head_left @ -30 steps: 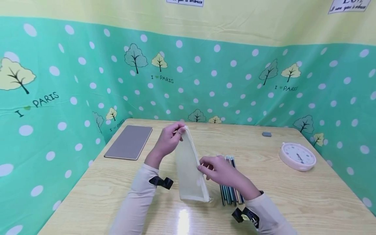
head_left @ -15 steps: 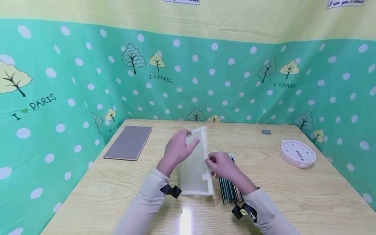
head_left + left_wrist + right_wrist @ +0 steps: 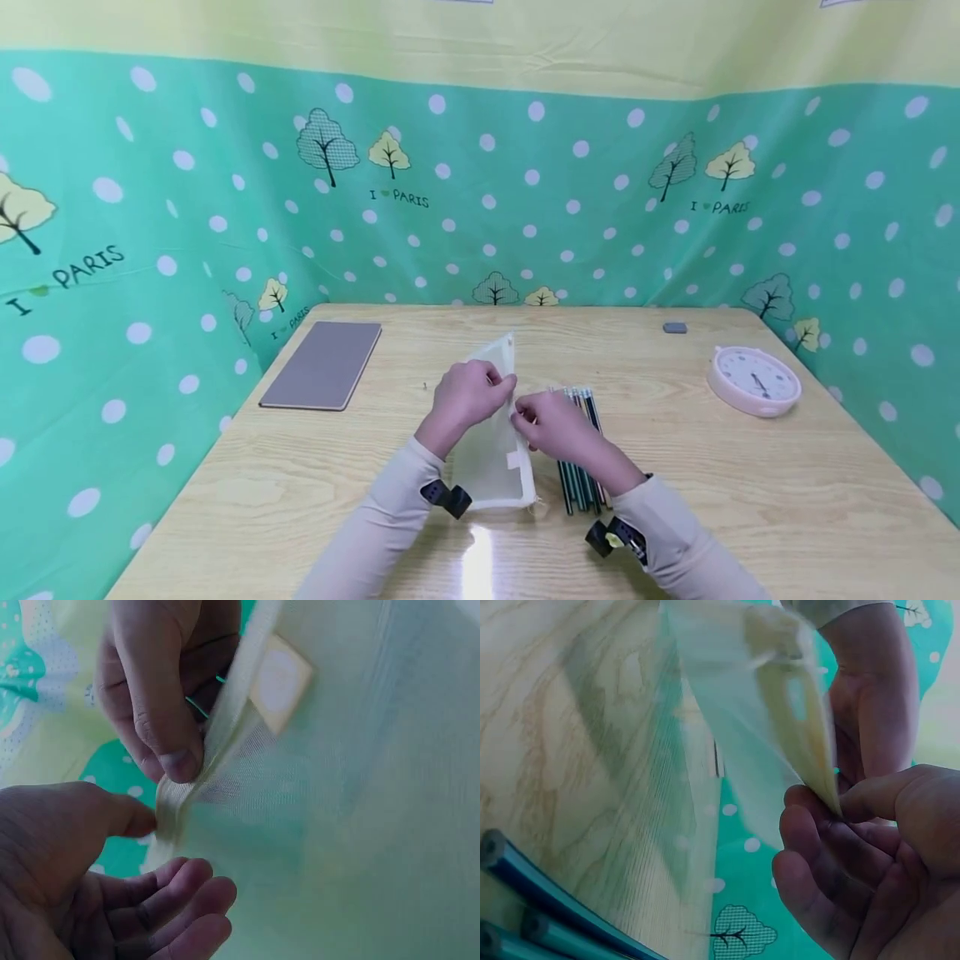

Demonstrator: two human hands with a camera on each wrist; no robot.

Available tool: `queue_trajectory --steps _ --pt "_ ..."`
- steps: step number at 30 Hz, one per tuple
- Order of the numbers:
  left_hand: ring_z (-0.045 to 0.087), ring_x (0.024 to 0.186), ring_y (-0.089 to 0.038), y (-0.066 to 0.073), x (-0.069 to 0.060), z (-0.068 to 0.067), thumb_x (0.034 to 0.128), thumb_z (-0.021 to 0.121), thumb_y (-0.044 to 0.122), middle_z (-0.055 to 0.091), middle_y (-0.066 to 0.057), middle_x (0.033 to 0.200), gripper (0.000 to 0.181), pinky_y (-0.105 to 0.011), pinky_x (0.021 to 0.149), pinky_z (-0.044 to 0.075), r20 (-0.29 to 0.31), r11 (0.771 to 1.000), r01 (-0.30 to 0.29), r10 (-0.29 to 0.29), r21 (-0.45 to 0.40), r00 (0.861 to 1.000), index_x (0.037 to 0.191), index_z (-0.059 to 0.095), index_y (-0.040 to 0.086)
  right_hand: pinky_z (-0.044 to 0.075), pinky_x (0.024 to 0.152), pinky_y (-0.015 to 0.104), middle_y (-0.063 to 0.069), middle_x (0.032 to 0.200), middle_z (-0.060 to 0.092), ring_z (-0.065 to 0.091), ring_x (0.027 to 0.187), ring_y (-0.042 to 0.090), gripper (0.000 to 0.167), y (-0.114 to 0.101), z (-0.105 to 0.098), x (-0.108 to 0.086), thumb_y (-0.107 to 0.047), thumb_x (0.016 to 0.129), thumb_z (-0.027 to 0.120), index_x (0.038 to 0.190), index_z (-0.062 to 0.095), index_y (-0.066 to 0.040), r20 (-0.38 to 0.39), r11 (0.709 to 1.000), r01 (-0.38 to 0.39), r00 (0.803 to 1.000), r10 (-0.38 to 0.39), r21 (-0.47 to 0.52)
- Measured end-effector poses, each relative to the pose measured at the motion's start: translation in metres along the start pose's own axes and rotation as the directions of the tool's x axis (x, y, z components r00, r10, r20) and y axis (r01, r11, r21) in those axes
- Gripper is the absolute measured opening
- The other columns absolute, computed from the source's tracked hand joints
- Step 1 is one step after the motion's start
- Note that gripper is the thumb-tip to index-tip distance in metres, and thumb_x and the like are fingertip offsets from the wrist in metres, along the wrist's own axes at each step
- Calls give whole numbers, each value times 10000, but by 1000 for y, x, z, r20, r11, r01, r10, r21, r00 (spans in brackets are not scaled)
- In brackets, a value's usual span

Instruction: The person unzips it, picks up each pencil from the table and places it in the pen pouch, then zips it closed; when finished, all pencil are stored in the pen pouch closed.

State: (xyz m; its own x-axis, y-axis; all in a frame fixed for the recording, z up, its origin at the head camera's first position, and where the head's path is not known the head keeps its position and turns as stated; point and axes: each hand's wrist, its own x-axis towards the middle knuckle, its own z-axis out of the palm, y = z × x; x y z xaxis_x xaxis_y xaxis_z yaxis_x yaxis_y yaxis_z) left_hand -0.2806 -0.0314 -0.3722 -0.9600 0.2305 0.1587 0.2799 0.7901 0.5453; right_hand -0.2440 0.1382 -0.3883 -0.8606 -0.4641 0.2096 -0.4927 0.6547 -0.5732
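An off-white, see-through mesh pouch (image 3: pixel 483 467) stands tilted on the table at the centre, its pale banded edge facing right. My left hand (image 3: pixel 467 392) is at that edge; in the left wrist view its thumb (image 3: pixel 133 817) touches the band, while the other fingers (image 3: pixel 214 896) are apart from the thumb in front of the mesh. Just right of it, my right hand (image 3: pixel 555 427) pinches the edge between thumb and fingertips. Several dark pencils (image 3: pixel 577 483) lie side by side beneath and beside the right hand, partly hidden by it.
A grey notebook (image 3: pixel 322 365) lies at the back left of the wooden table (image 3: pixel 300 500). At the right are a round pink-white clock (image 3: pixel 753 381) and, further back, a small grey eraser (image 3: pixel 674 327). A green dotted curtain (image 3: pixel 570 200) hangs behind the table.
My left hand has let go of the pouch's far top corner and come down along the edge towards my right hand. The pouch has turned slightly. My right hand keeps its pinch.
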Motion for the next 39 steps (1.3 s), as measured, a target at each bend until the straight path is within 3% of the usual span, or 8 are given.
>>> queue_trajectory --steps 5,9,13,17,22,28,34,39 --pt "509 447 -102 -1 0 2 897 583 151 550 72 482 371 -209 394 306 -25 999 -45 44 -30 999 539 486 170 481 454 206 17 711 717 602 502 60 231 -1 -3 -2 -121 1018 583 838 710 -53 15 998 -48 999 47 30" --pt "569 466 -88 -3 2 1 891 603 167 590 73 491 383 -195 399 327 -6 997 1 -1 -83 1000 522 501 179 521 486 249 58 751 720 640 548 143 281 5 -11 -4 -230 1058 561 956 735 -33 52 988 -140 989 136 63" --pt "640 507 -98 -5 5 -1 935 595 198 677 40 597 300 -219 440 489 51 982 73 -66 -171 997 654 672 124 559 500 286 120 785 723 665 588 236 309 20 -32 -11 -230 1070 539 1021 725 12 28 972 -216 976 214 95" --pt "679 551 -128 -9 8 -6 964 564 176 725 -11 696 257 -256 507 595 120 962 121 -94 -247 988 796 723 64 581 499 314 126 771 708 662 596 264 275 48 -54 -23 -170 1057 543 1077 709 49 13 946 -317 949 316 70" --pt "696 591 -151 -16 10 -16 980 561 154 737 -52 738 246 -263 537 616 158 952 141 -100 -272 982 835 715 29 592 514 336 103 691 666 632 553 210 217 84 -65 -34 -130 1026 608 1059 683 71 88 900 -434 895 437 -46" --pt "692 608 -143 -22 9 -19 984 584 162 742 -44 747 242 -255 550 612 195 955 153 -105 -253 975 840 728 32 570 481 293 62 599 635 612 511 156 187 105 -55 -40 -146 1003 657 986 661 40 141 890 -449 879 456 -79" --pt "664 644 -138 -23 10 -20 991 562 219 735 3 767 256 -238 552 572 197 976 119 -82 -185 977 836 714 83 495 424 243 34 540 597 553 446 129 202 104 -43 -37 -134 988 666 1025 642 63 88 887 -444 885 457 -128" --pt "638 640 -148 -23 9 -21 980 557 202 724 4 766 234 -233 546 555 182 977 118 -86 -176 979 827 696 92 463 408 220 33 546 582 527 428 121 302 100 -37 -29 -109 945 668 1150 612 106 66 868 -466 874 482 -172"
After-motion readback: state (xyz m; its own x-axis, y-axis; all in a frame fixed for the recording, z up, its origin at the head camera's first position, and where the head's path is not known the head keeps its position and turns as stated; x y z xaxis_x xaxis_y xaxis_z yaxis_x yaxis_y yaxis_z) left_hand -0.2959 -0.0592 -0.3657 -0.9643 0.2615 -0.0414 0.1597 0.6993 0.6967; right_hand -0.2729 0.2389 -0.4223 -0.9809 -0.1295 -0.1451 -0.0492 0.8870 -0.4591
